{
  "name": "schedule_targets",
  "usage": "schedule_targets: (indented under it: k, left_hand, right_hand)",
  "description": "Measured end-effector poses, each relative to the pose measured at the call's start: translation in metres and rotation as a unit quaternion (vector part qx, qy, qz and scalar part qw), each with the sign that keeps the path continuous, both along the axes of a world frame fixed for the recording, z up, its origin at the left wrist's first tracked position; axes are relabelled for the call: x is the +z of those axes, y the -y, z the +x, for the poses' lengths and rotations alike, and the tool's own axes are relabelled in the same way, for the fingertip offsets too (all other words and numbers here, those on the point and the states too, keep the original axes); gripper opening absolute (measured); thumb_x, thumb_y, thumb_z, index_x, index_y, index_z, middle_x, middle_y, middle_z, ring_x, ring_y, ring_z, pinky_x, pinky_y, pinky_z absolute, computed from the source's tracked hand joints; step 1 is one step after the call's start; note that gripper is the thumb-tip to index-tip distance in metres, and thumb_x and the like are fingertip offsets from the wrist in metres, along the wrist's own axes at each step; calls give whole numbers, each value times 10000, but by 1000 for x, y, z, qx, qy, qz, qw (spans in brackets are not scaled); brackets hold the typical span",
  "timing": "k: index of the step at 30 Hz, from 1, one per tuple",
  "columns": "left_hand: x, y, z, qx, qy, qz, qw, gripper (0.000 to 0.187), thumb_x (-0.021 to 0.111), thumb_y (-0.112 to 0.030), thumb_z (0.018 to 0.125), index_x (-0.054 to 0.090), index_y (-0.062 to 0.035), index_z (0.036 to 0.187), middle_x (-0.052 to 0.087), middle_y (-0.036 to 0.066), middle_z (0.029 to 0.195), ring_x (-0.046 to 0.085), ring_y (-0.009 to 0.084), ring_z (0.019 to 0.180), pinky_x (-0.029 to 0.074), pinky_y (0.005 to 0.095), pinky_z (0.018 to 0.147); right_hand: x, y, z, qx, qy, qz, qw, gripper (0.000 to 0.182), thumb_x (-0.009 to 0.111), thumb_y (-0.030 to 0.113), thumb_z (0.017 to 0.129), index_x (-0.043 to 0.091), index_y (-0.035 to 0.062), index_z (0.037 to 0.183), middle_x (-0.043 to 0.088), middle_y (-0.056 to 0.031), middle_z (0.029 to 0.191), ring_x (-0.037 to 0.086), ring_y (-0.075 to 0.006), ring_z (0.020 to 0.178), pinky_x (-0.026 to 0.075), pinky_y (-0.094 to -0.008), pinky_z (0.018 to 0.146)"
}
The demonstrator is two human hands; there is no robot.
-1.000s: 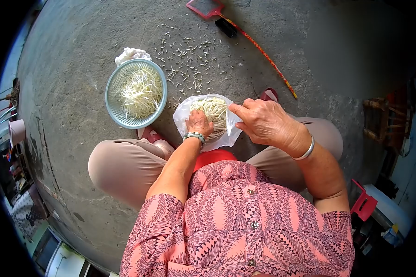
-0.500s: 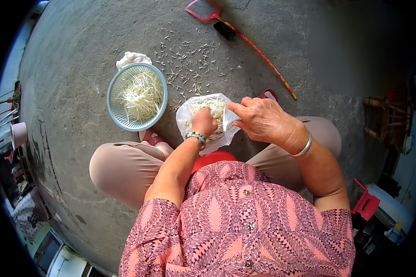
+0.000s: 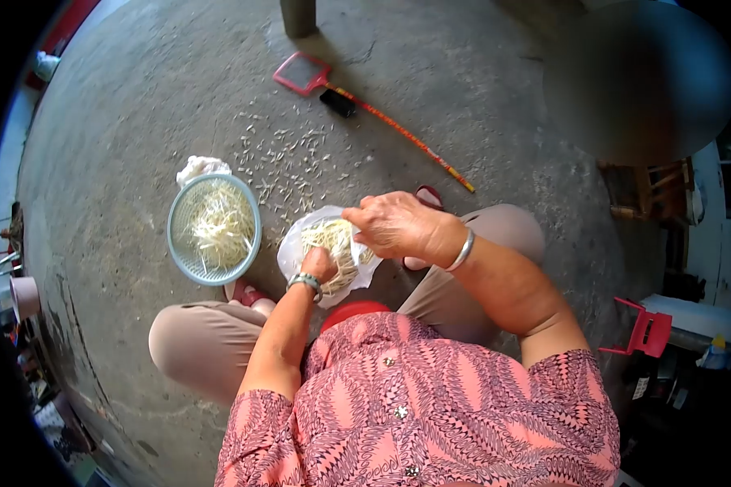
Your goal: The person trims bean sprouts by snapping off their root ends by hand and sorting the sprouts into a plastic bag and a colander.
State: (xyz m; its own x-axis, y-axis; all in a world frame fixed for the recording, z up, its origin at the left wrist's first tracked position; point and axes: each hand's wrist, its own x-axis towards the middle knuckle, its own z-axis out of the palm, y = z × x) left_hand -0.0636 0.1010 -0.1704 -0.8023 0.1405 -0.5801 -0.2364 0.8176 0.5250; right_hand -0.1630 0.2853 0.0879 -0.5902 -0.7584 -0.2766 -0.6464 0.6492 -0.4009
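Note:
A white plastic bag [image 3: 291, 250] of bean sprouts [image 3: 330, 236] stands open between my legs. Down in the bag, among the sprouts, is my left hand [image 3: 318, 264], its fingers curled closed; their tips are hidden. My right hand [image 3: 394, 226] pinches the bag's rim at the right between thumb and fingers. To the left of the bag, a light-blue mesh basket [image 3: 173, 235] holds a heap of long pale sprouts [image 3: 219, 229], with neither hand touching it.
Small sprout scraps [image 3: 288, 154] are strewn over the concrete floor [image 3: 138, 105]. Beyond them lies a pink fly swatter [image 3: 304, 73] beside a black object [image 3: 337, 103]. A crumpled white bag [image 3: 203, 168] touches the basket. A red stool [image 3: 648, 331] and wooden chair [image 3: 654, 191] stand at right.
The view has shifted, so floor things appear lower and further left. My left hand has drawn slightly toward me within the bag, showing more sprouts. My right hand keeps its pinch on the rim.

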Motion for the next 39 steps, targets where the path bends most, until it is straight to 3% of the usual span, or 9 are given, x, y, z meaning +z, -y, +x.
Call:
schedule_targets:
  k: [4, 9, 16, 17, 20, 25, 28, 33, 39]
  left_hand:
    - [8, 0, 7, 32, -51, 26, 998, 190, 526, -94, 709, 648, 14, 808, 635, 274, 828, 616, 437, 846, 498, 474, 781]
    - [22, -1, 12, -45, -31, 30, 998, 360, 471, -91, 801, 496, -26, 1154, 610, 296, 974, 581, 458, 933, 457, 531, 827]
    - [30, -5, 16, -31, -57, -23, 998, 250, 562, -121, 730, 606, -13, 952, 626, 275, 965, 600, 431, 931, 481, 478, 835]
    - [35, -7, 12, -37, -41, -51, 997, 216, 571, -137, 726, 630, -19, 898, 626, 267, 943, 605, 418, 904, 490, 464, 817]
    - [32, -5, 17, -36, -71, -62, 995, 195, 569, -137, 735, 633, -19, 877, 620, 254, 927, 604, 411, 896, 493, 460, 810]
    - [44, -5, 22, -61, -168, 1, 984, 362, 546, -128, 758, 608, -95, 1113, 631, 222, 942, 616, 393, 891, 498, 448, 808]
    - [40, -10, 24, -61, -61, -40, 995, 380, 561, -132, 750, 605, -111, 1127, 652, 208, 944, 629, 380, 887, 499, 445, 811]
    - [44, -10, 19, -70, -56, -57, 994, 192, 557, -173, 743, 683, -71, 846, 665, 196, 875, 639, 359, 903, 510, 428, 802]
    - [33, -7, 19, -98, -76, -41, 991, 256, 522, -173, 760, 682, -114, 951, 654, 230, 888, 640, 402, 849, 509, 488, 763]
  right_hand:
    - [-1, -1, -1, 6, 4, -16, 1000, 308, 659, 239, 809, 567, 61, 1043, 635, -170, 883, 646, -337, 841, 524, -426, 714]
    - [2, -4, 0, 4, 6, -28, 1000, 301, 677, 213, 789, 574, 55, 1023, 636, -184, 875, 645, -354, 839, 524, -438, 702]
    - [3, -5, 1, 3, -3, -27, 1000, 288, 669, 233, 795, 568, 54, 997, 641, -192, 861, 647, -368, 830, 526, -451, 689]
    - [6, -5, 3, -25, -9, -51, 998, 208, 666, 215, 761, 636, 31, 855, 658, -197, 822, 653, -366, 830, 524, -453, 725]
    - [2, -5, 3, -17, -13, -55, 998, 191, 658, 197, 749, 641, 24, 827, 650, -184, 769, 650, -369, 784, 523, -449, 694]
    - [-1, -9, 3, -8, -12, -65, 998, 225, 657, 206, 760, 612, 31, 893, 640, -186, 796, 643, -369, 792, 522, -438, 684]
    - [5, -8, 0, 11, 0, -43, 999, 299, 670, 230, 796, 569, 48, 1010, 643, -193, 869, 646, -369, 836, 524, -451, 699]
    - [9, -3, 3, -9, 15, -20, 1000, 255, 656, 241, 801, 596, 41, 946, 648, -201, 884, 643, -371, 868, 515, -459, 738]
    - [1, -5, 0, -6, -11, -25, 1000, 237, 631, 224, 789, 600, 57, 955, 652, -191, 872, 647, -358, 863, 520, -451, 740]
